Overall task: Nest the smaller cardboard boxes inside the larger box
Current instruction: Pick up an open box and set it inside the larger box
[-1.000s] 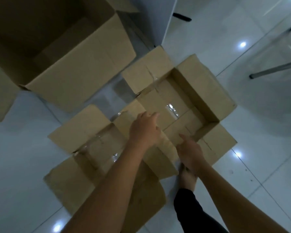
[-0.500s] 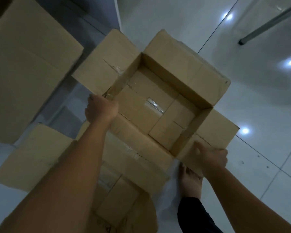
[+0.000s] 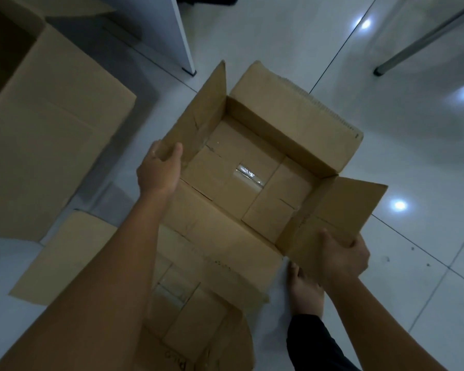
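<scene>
Lifted higher now, middle box [image 3: 255,180] between left hand [image 3: 158,170] and right hand [image 3: 343,255]; fingers clamped on opposite flaps. Light, empty, floppy: better held under flap creases.

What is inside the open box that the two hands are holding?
The held box is empty: only its folded bottom flaps and a strip of clear tape show. The near wall hides nothing much. Another open box lies partly under it, mostly covered.
</scene>
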A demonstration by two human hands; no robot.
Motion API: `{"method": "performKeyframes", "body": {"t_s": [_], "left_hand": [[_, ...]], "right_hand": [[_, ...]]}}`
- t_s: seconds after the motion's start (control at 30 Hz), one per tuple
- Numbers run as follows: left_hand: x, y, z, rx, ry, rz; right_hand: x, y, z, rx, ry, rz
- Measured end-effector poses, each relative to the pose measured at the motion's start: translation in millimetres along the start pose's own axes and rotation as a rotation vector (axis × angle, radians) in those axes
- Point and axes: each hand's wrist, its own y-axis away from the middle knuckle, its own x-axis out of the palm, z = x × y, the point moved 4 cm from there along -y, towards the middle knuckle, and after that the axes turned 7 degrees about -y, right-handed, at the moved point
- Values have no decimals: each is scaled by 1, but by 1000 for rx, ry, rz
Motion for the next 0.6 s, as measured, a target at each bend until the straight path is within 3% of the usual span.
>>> {"method": "performKeyframes", "body": {"t_s": [0.2,0.37,0.6], "left_hand": [[5,22,-12,268,-36,191],[-9,63,-28,278,15,118],[-87,124,-60,211,125,118]], "right_hand": [[12,11,24,104,-154,270],[-13,42,58,44,-140,281],[-76,96,133,29,-183,292]]}}
